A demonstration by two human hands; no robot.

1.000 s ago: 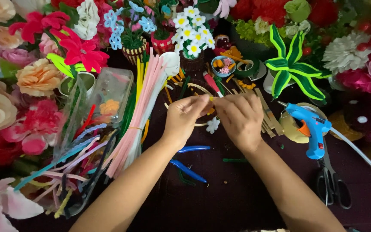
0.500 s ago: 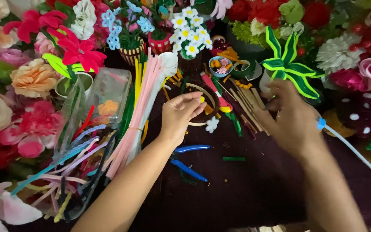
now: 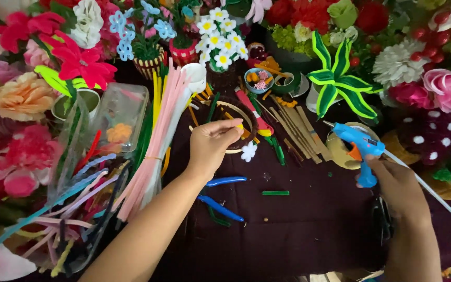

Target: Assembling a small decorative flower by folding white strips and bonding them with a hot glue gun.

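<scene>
My left hand (image 3: 212, 146) pinches a small yellow piece at its fingertips, over a dark round ring with a pale rim (image 3: 246, 117) on the dark maroon table (image 3: 298, 230). A small white flower (image 3: 248, 151) lies just right of that hand. Blue-handled pliers (image 3: 220, 196) lie below the wrist. My right hand (image 3: 399, 190) grips the handle of a blue glue gun (image 3: 358, 143), which stands at the right next to a tan tape roll (image 3: 340, 151). The gun's white cord (image 3: 424, 183) trails to the right.
Pink, yellow and green pipe cleaners (image 3: 155, 136) lie in bundles at the left, beside a clear plastic box (image 3: 121, 117). Handmade flowers ring the table, among them a green striped plant (image 3: 335, 78). Tan sticks (image 3: 301, 130) lie centre right. A small green piece (image 3: 275, 192) sits mid-table.
My right hand left the ring in the middle, swung right and took hold of the glue gun. My left hand stayed at the ring with the small yellow piece.
</scene>
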